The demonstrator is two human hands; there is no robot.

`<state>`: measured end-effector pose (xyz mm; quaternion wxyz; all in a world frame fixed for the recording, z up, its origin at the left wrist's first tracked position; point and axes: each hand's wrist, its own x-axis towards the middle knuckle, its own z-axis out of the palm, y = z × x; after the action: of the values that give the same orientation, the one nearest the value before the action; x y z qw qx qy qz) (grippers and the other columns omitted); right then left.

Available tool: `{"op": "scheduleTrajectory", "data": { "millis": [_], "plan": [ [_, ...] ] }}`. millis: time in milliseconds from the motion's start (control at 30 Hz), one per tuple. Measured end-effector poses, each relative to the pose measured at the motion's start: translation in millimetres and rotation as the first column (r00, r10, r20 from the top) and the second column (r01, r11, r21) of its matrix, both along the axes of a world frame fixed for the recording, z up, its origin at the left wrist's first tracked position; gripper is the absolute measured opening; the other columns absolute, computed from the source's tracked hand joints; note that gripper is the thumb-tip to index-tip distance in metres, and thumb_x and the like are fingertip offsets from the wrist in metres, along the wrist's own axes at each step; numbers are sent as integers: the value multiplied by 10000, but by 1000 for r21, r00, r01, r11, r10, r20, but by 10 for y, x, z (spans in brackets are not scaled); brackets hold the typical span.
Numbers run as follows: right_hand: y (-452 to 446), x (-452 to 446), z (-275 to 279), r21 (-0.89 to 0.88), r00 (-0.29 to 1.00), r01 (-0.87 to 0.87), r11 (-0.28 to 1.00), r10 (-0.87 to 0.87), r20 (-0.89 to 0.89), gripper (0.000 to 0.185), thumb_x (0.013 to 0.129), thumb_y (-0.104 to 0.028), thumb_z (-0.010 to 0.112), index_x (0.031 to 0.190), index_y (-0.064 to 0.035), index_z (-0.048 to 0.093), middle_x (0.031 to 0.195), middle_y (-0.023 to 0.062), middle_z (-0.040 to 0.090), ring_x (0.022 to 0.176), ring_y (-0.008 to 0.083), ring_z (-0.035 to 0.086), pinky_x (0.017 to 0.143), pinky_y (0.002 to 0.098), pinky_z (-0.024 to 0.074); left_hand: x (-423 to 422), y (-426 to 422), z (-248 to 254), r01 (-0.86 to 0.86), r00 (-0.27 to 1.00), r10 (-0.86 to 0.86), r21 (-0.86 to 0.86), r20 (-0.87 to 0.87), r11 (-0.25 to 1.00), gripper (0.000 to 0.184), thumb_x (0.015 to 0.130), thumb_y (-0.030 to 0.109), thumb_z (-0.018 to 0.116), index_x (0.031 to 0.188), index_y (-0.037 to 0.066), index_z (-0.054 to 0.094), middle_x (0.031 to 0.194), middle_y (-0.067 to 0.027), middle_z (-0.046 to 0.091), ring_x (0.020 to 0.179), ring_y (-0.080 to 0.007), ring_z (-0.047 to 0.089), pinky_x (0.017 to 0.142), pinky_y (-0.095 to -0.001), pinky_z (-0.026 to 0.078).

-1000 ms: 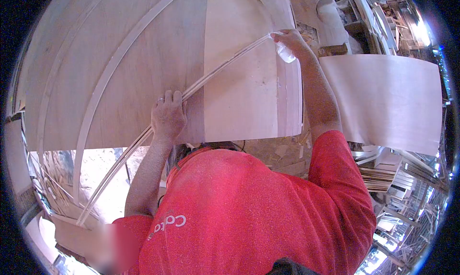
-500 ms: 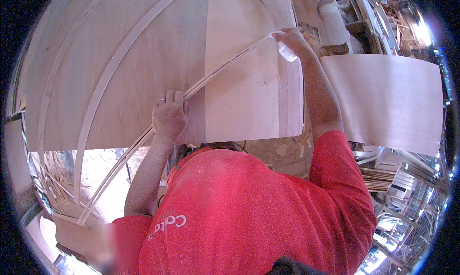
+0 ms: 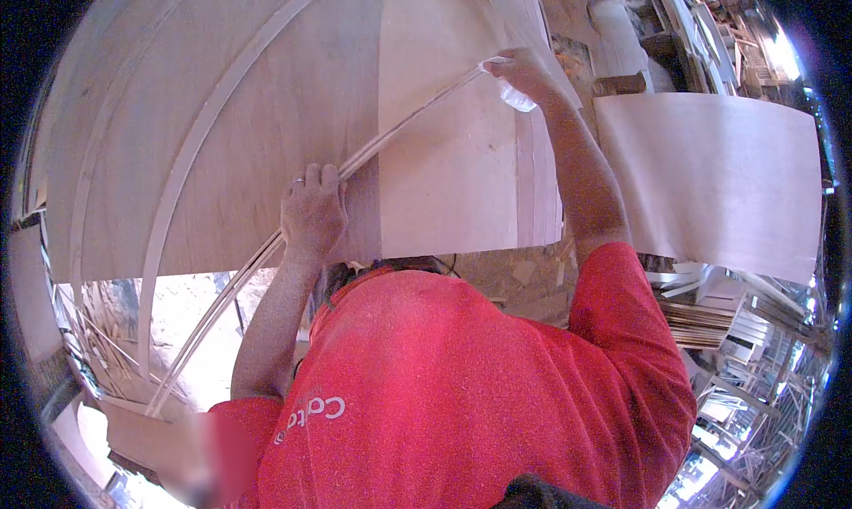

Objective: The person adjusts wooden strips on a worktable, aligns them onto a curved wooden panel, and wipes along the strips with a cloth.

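Observation:
Thin pale wooden strips (image 3: 404,126) run slantwise over a large wooden sheet (image 3: 444,189) and past its near edge at the lower left. My left hand (image 3: 313,214) is closed around the bundle near the sheet's middle, with a ring on one finger. At the upper right, my right hand (image 3: 525,72) pinches the far end of the strips. A crumpled clear or whitish plastic piece (image 3: 516,98) hangs beneath the right fingers, also in its grasp. Exactly how the plastic meets the strips is hidden by the fingers.
Curved strips (image 3: 191,145) lie across the sheet's left part. A bent pale panel (image 3: 710,181) stands out on the right, above stacked thin boards (image 3: 697,323). Wood scraps and frames fill the far right. Another person's blurred arm or sleeve may be at the lower left.
My right hand has moved slightly left and up, carrying the strips' end and the plastic. The left hand has stayed nearly in place, still closed on the strips.

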<state>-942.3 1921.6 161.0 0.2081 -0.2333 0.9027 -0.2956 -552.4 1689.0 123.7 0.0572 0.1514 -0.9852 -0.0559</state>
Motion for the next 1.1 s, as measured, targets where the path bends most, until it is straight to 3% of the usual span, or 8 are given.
{"op": "scheduleTrajectory", "data": {
  "millis": [333, 433, 500, 600, 667, 867, 933, 1100],
  "plan": [
    [-268, 517, -29, 66, 977, -130, 989, 139, -160, 381, 890, -359, 755, 1022, -2, 767, 805, 76, 705, 747, 186, 640, 708, 388, 515, -11, -1, -2, 12, 1000, -12, -14, 5, 1000, 223, 961, 307, 621, 1015, 97, 567, 986, -115, 619, 903, -310, 695, 769, -438, 561],
    [-209, 548, 149, 134, 979, -86, 987, 108, -170, 378, 895, -345, 756, 1048, 1, 765, 829, 77, 715, 728, 192, 647, 689, 386, 524, -9, -19, 10, 43, 989, -50, -50, -139, 998, 230, 966, 303, 615, 1046, 91, 577, 1013, -119, 623, 915, -316, 691, 787, -446, 564],
    [-7, 305, 102, -121, 989, 58, 991, -74, -130, 346, 909, -333, 745, 1006, -1, 763, 829, 69, 707, 670, 189, 633, 639, 381, 520, -6, -15, 29, -13, 998, 10, 64, 56, 998, 246, 951, 288, 615, 1059, 67, 613, 1060, -155, 654, 988, -356, 668, 814, -474, 569],
    [239, -54, -11, -17, 978, 149, 989, -150, -145, 367, 855, -391, 752, 961, -41, 774, 808, 141, 739, 716, 256, 700, 676, 416, 552, -10, -31, -32, 25, 1000, -25, 16, -12, 1000, 237, 964, 300, 613, 1057, 82, 593, 1037, -123, 629, 945, -319, 681, 798, -470, 564],
    [269, -101, -7, 3, 975, 189, 982, -187, -118, 351, 859, -376, 747, 939, -36, 773, 814, 111, 745, 680, 237, 691, 635, 410, 545, -17, -29, -75, 21, 999, -20, 8, -39, 1000, 236, 962, 302, 613, 1049, 83, 591, 1027, -122, 625, 948, -317, 681, 794, -468, 565],
    [117, 25, 54, -8, 990, 125, 992, -125, -69, 382, 850, -382, 754, 990, -27, 769, 826, 104, 747, 677, 239, 694, 629, 393, 544, -2, -28, -37, 26, 999, -27, -32, -37, 999, 240, 959, 313, 617, 1029, 85, 590, 1003, -119, 619, 949, -313, 683, 776, -455, 566],
    [65, 38, 17, -36, 997, -18, 999, 20, 80, 346, 884, -350, 738, 999, -24, 739, 792, 51, 668, 687, 163, 605, 626, 362, 485, -5, -32, -34, 33, 998, -37, -63, -55, 997, 241, 958, 316, 619, 1024, 86, 590, 1004, -120, 621, 952, -311, 683, 774, -452, 567],
    [-211, -29, 61, 34, 979, -170, 985, 172, -113, 362, 873, -339, 729, 1035, -15, 741, 816, 68, 681, 713, 195, 620, 661, 395, 501, -2, -2, -14, 16, 999, -17, -38, -38, 999, 228, 954, 311, 631, 1013, 97, 581, 1003, -107, 624, 958, -302, 686, 770, -452, 565]
  ]
}}
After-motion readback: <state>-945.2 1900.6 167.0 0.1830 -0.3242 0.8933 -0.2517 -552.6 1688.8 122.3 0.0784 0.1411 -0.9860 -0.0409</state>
